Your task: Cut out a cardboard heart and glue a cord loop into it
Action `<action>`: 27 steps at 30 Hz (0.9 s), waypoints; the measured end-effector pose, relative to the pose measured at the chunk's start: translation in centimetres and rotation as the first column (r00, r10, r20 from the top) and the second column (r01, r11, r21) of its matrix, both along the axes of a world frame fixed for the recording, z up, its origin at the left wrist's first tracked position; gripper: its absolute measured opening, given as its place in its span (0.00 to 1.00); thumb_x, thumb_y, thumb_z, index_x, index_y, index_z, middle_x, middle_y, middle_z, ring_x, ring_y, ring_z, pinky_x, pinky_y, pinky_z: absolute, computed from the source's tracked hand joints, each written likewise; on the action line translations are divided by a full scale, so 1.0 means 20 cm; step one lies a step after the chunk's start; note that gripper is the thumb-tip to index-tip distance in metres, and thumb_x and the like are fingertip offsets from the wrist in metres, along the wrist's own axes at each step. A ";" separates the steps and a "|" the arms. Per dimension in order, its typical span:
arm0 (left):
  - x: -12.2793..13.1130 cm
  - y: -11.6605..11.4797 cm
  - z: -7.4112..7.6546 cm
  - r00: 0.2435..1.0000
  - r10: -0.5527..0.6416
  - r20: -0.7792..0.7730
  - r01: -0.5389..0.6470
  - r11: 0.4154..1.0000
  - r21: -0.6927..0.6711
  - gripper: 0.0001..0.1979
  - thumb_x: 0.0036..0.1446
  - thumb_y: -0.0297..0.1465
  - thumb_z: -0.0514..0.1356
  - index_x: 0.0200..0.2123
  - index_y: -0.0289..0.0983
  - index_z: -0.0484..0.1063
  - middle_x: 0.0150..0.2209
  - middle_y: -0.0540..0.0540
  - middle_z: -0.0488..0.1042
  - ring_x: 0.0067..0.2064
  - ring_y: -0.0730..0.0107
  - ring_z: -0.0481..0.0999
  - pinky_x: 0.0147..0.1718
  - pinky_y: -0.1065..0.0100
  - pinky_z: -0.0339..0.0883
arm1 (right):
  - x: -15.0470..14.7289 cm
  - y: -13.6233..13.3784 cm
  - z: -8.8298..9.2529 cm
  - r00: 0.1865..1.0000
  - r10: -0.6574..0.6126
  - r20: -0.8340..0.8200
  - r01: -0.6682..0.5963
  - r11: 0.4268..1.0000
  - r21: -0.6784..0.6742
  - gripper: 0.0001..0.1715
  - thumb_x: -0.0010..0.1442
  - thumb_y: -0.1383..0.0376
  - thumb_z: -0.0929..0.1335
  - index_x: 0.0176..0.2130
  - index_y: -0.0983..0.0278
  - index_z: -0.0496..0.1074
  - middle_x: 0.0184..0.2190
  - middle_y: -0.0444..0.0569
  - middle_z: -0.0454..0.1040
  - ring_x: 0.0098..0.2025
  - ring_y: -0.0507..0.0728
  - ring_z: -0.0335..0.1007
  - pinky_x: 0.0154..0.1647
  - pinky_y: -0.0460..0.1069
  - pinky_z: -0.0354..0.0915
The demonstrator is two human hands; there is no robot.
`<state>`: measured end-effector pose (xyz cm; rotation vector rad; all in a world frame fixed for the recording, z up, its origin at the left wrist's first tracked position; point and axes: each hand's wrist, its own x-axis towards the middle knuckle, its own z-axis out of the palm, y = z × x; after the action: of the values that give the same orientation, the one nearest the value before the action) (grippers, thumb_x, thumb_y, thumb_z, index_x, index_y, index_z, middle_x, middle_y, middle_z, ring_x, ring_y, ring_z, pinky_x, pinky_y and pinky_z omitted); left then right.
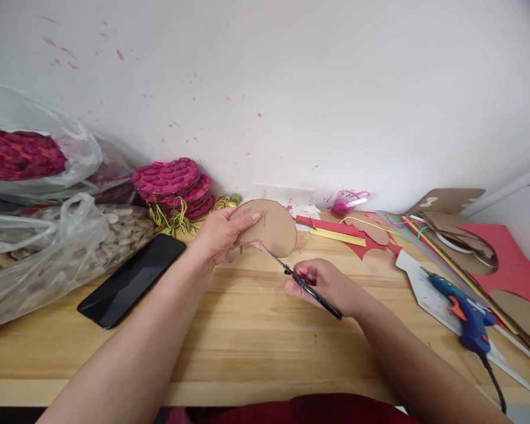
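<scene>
My left hand [223, 234] is closed on a rounded brown cardboard piece [274, 227] with a pink edge, holding it up above the wooden table [247, 330] near the wall. My right hand [329, 285] grips black-handled scissors [298, 281]. Their blades reach up to the lower edge of the cardboard piece. Both forearms stretch in from the bottom of the view.
A black phone [132, 280] lies left of my arm. Plastic bags [39, 253] with cut pieces fill the left side. A stack of magenta woven rounds [174, 185] sits by the wall. A blue glue gun [461, 312], red paper [512, 265] and cardboard scraps lie right.
</scene>
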<state>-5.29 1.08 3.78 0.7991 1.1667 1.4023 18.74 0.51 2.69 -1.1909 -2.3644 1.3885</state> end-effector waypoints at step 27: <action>-0.01 0.00 0.00 1.000 0.016 -0.009 -0.015 1.000 0.025 0.27 0.35 0.38 0.78 0.40 0.31 0.82 0.35 0.42 0.82 0.31 0.69 0.78 0.30 0.71 0.72 | 0.02 0.01 0.02 0.996 0.053 0.073 -0.057 0.997 0.043 0.29 0.59 0.48 0.69 0.25 0.62 0.53 0.24 0.39 0.48 0.27 0.50 0.45 0.26 0.47 0.45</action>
<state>-5.53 1.17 3.74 0.8165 1.1662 1.4300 19.07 0.74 3.08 -1.1923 -2.4817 1.3222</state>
